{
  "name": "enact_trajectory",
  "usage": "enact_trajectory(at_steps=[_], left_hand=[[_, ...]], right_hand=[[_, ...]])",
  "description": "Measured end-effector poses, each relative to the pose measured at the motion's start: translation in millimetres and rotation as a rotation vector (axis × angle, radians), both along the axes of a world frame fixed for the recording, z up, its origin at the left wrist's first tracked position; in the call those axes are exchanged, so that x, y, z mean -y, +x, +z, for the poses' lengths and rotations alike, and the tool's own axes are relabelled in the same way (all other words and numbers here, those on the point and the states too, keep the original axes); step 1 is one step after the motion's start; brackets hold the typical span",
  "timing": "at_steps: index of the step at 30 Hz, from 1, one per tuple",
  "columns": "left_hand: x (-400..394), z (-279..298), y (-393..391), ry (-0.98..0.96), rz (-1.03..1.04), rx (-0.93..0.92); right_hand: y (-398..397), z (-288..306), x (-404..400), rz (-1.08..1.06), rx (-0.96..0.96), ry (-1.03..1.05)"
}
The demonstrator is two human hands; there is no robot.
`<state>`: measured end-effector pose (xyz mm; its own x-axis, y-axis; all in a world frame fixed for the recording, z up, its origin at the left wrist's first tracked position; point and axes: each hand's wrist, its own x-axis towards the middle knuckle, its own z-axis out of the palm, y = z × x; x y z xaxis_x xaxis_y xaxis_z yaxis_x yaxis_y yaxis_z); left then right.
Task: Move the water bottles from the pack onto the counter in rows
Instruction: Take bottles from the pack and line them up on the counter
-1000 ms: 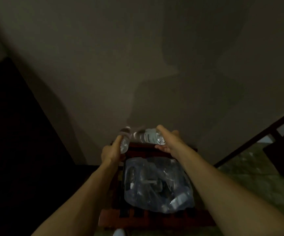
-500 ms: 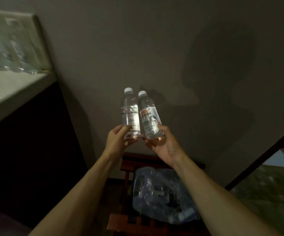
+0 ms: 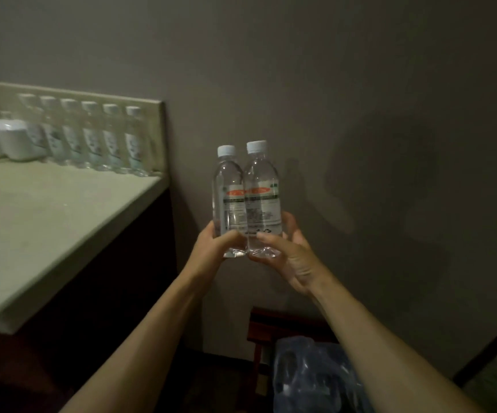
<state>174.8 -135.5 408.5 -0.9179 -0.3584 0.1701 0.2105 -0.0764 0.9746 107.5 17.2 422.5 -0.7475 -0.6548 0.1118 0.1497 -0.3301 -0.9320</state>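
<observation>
Your row of bottles (image 3: 92,138) on the surface (image 3: 47,216) is blurred, labels unreadable; white items (image 3: 0,141) run off the left edge. The plastic pack (image 3: 309,380) is cropped at the bottom.

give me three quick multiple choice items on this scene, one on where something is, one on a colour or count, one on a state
1. Where does the row of bottles stand on the counter?
A. along its back edge
B. along its front edge
C. in a heap at its middle

2. What colour are the caps of the two held bottles?
A. red
B. white
C. black

3. How are the left bottle and right bottle held?
A. lying flat
B. upside down
C. upright, side by side

Key:
1 A, they line the raised back rim.
2 B, both caps show white.
3 C, the left hand and right hand each grip one near its base, caps up.
</observation>
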Motion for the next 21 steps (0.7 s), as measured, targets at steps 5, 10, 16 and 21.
enact_trajectory(at_steps=[5,10,16,21], left_hand=[[82,24,52,-0.036,0.115,-0.031],[147,39,89,-0.075,0.202,-0.065],[213,43,121,-0.070,0.315,-0.006],[258,45,130,-0.052,0.385,0.009]], right_hand=[[49,13,95,-0.015,-0.083,-0.003],[90,29,170,-0.061,-0.106,-0.004],[118,46,231,-0.016,-0.148,0.098],[121,44,279,0.021,-0.139,0.081]])
